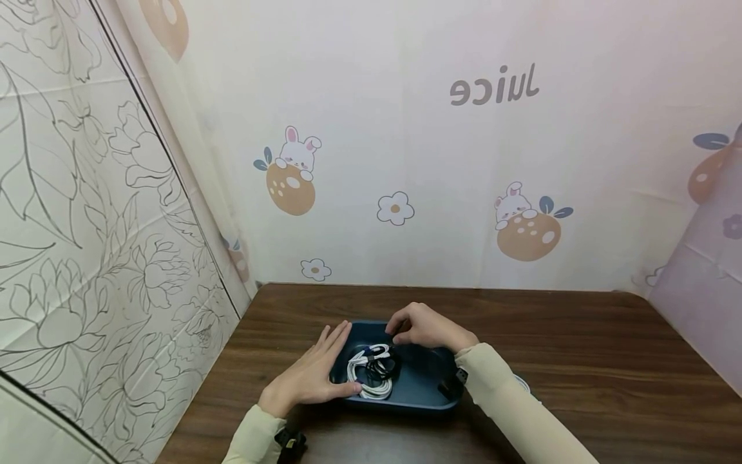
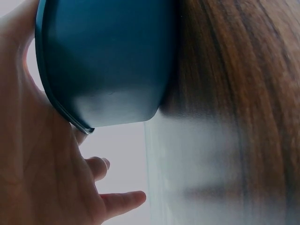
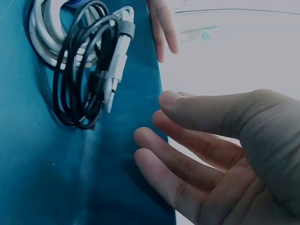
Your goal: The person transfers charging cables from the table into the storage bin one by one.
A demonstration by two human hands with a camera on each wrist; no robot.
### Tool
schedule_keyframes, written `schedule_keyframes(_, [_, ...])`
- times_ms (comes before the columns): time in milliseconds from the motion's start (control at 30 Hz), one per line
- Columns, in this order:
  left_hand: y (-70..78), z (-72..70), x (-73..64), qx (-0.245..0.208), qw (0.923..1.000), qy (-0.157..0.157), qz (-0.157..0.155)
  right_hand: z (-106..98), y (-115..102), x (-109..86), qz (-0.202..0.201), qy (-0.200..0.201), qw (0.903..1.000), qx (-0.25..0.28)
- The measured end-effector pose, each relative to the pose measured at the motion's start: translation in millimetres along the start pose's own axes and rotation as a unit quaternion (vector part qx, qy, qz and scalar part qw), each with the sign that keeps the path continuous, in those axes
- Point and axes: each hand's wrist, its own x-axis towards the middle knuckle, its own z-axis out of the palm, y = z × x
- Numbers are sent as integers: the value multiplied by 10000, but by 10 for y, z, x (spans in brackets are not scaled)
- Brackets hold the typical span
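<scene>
A dark blue rectangular bin (image 1: pixel 420 380) sits on the table in front of me. Inside, toward its left end, lie a coiled white cable (image 1: pixel 377 392) and a coiled black cable (image 1: pixel 378 370), bound with small straps. My left hand (image 1: pixel 313 374) rests along the bin's left end, fingers straight and spread, thumb over the near rim. In the left wrist view the bin's outer wall (image 2: pixel 108 70) stands beside that palm. My right hand (image 3: pixel 234 173) hovers over the back of the bin, its fingers loosely bent with nothing between them, close to the cables.
The brown wooden table (image 1: pixel 580 341) extends to both sides. Partly hidden by my right sleeve, a thin white looped thing (image 1: pixel 523 384) lies to the right of the bin. A patterned curtain (image 1: pixel 400 142) hangs behind the table and another one (image 1: pixel 116 225) at left.
</scene>
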Motion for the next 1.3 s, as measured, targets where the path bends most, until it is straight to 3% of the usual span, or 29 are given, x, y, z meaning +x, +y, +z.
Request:
schedule_keyframes(500, [-22,4,9,170,9998,52,87,-330,18,-228,44,360,9992,-184])
schedule_keyframes(800, [-32,12,10,121,9998,71,140,-578,66,-483,87,798,9964,-263])
schedule_keyframes(1300, [-42,25,17,105,9998,19,138,-804,310,-972,447,1378,9889,-318])
